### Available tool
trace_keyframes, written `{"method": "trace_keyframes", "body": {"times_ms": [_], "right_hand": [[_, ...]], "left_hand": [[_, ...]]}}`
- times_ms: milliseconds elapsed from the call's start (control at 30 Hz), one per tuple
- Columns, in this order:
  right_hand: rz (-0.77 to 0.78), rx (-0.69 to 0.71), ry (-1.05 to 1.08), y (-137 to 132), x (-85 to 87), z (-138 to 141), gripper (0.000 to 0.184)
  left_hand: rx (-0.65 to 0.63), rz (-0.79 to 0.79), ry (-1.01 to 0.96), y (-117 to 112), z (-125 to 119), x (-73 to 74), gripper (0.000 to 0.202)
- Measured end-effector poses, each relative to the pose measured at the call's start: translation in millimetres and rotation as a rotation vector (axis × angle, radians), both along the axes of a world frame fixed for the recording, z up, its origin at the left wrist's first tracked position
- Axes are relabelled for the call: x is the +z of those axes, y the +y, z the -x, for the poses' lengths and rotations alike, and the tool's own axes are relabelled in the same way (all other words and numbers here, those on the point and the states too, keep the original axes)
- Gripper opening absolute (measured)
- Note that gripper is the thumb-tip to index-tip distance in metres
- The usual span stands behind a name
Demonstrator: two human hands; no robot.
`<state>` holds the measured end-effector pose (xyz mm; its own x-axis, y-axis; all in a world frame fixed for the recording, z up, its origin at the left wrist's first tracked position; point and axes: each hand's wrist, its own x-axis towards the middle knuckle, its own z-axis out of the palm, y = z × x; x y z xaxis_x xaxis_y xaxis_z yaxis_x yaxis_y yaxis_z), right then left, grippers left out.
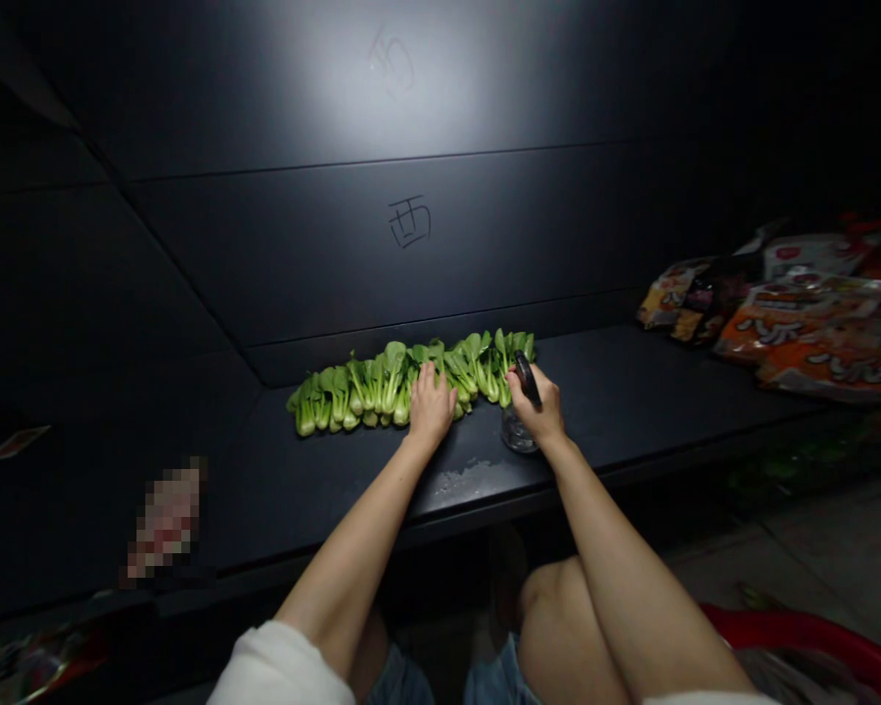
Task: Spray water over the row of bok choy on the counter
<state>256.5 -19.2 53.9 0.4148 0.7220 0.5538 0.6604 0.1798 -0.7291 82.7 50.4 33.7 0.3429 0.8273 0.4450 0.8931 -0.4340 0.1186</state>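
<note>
A row of green bok choy (pixel 382 387) lies along the back of a dark shelf (pixel 631 392), stems toward me. My left hand (pixel 431 403) rests flat on the middle of the row, fingers stretched over the stems. My right hand (pixel 537 401) is closed around a small clear spray bottle (pixel 520 428) with a black top, held at the row's right end, its base on or just above the shelf.
Snack packets (pixel 814 323) in orange and white are piled at the shelf's right end. A wet patch (pixel 470 480) shows near the front edge. A red basin rim (pixel 814 636) sits low right by my knees. Dark panels rise behind the shelf.
</note>
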Motion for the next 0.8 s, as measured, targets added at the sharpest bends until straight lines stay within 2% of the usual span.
{"method": "trace_keyframes", "body": {"times_ms": [133, 233, 367, 467, 533, 600, 667, 733, 800], "right_hand": [[-0.008, -0.002, -0.02, 1, 0.5, 2, 0.029], [-0.032, 0.009, -0.042, 1, 1.0, 3, 0.029], [-0.049, 0.023, -0.045, 1, 0.8, 4, 0.028], [-0.053, 0.027, -0.054, 1, 0.7, 5, 0.027], [-0.054, 0.028, -0.065, 1, 0.9, 6, 0.027], [-0.052, 0.024, -0.073, 2, 1.1, 6, 0.027], [-0.048, 0.017, -0.077, 2, 1.2, 6, 0.026], [-0.044, 0.013, -0.082, 1, 1.4, 6, 0.027], [-0.04, 0.01, -0.094, 1, 2.0, 7, 0.027]], "left_hand": [[0.133, 0.022, -0.036, -6, 14, 5.2, 0.045], [0.164, 0.089, -0.098, -1, 19, 8.9, 0.042], [0.134, 0.092, -0.402, 11, 22, 8.2, 0.036], [0.122, 0.149, -0.619, 14, 23, 5.9, 0.045], [0.086, 0.21, -0.578, 14, 22, 5.3, 0.043], [0.055, 0.227, -0.432, 13, 20, 5.9, 0.033], [0.083, 0.194, -0.296, 11, 18, 7.1, 0.028], [0.128, 0.145, -0.206, 8, 15, 8.3, 0.032], [0.12, 0.118, -0.128, 5, 15, 9.2, 0.037]]}}
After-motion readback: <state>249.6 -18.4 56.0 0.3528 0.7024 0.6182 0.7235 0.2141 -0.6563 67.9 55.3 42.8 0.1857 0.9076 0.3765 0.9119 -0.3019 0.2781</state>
